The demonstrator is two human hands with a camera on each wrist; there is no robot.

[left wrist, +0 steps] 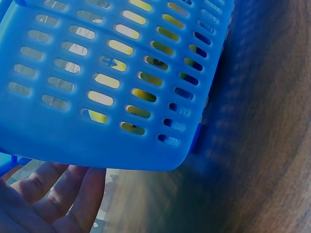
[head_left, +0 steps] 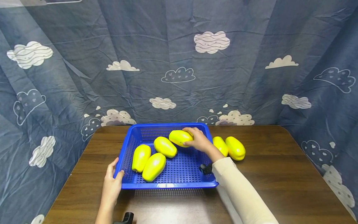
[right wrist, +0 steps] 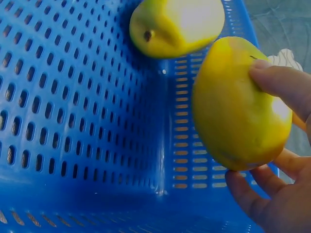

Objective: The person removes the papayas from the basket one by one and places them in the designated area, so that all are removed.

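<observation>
A blue plastic basket (head_left: pixel 184 185) with slotted walls is on the wooden table. My left hand (head_left: pixel 111 183) grips its near left corner, the thumb over the rim; in the left wrist view, fingers (left wrist: pixel 87 199) show beside the basket's wall (left wrist: pixel 73 141). My right hand (head_left: pixel 199 140) holds a yellow papaya (head_left: pixel 179 137) inside the basket near the far wall. The right wrist view shows the thumb on one side of this papaya (right wrist: pixel 238 107) and fingertips at its other side. Several other papayas (head_left: pixel 154 167) lie in the basket's left and middle part.
Two more yellow papayas (head_left: pixel 235 148) lie on the table (head_left: pixel 268 174), just right of the basket; the right forearm passes in front of one. A dark blue curtain (head_left: pixel 151 84) with cloud prints hangs behind the table. A black object (head_left: pixel 128 217) shows near the left forearm.
</observation>
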